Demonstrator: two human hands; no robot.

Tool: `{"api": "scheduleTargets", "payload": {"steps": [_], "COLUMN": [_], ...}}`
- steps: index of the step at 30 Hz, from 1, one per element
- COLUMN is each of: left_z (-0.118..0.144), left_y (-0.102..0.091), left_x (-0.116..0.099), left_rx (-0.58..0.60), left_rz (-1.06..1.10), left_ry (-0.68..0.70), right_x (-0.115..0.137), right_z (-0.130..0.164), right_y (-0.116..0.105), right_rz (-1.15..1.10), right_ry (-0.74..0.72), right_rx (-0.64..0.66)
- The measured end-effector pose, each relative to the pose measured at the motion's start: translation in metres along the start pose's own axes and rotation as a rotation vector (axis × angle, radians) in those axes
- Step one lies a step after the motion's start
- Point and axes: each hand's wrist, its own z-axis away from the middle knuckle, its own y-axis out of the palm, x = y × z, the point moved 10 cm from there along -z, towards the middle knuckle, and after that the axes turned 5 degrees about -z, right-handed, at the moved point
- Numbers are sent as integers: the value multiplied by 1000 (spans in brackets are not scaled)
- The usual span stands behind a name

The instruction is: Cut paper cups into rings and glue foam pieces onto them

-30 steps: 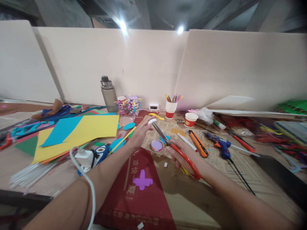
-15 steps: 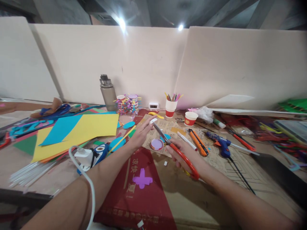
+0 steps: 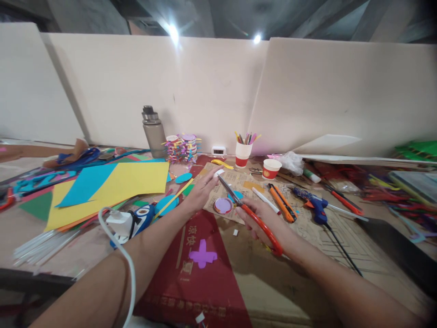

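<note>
My right hand (image 3: 261, 218) is closed round the red handles of a pair of scissors (image 3: 261, 224), whose blades point up and left. The blade tips touch or nearly touch a small white paper piece (image 3: 219, 173). My left hand (image 3: 202, 190) pinches that paper between thumb and fingertips. Just below the blades lies a round lid-like piece with a purple top (image 3: 223, 205), and a blue paper disc (image 3: 235, 196) sits partly behind them. A small white scrap (image 3: 235, 232) and a purple paper cross (image 3: 202, 254) lie nearer to me on the cardboard.
Coloured paper sheets (image 3: 136, 177) and a power strip with a white plug (image 3: 119, 225) are on the left. To the right lie an orange utility knife (image 3: 282, 202), a white marker (image 3: 266, 200) and a blue glue gun (image 3: 319, 209). A bottle (image 3: 154, 134) and paper cups (image 3: 271, 169) stand behind.
Almost nothing differs. Both hands, the scissors and the white paper keep nearly the same place, with only a tiny shift.
</note>
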Motion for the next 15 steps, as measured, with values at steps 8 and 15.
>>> {"api": "scheduleTargets", "payload": {"steps": [8,15], "left_z": [2,-4], "left_y": [2,-13], "left_x": [-4,7], "left_rx": [1,-167], "left_rz": [-13,-51], "left_ry": [7,86], "right_x": [5,14], "right_z": [-1,-2], "right_y": [-4,-5], "right_rz": [39,60], "right_ry": [-86,-129], "right_rx": [-45,-6]}}
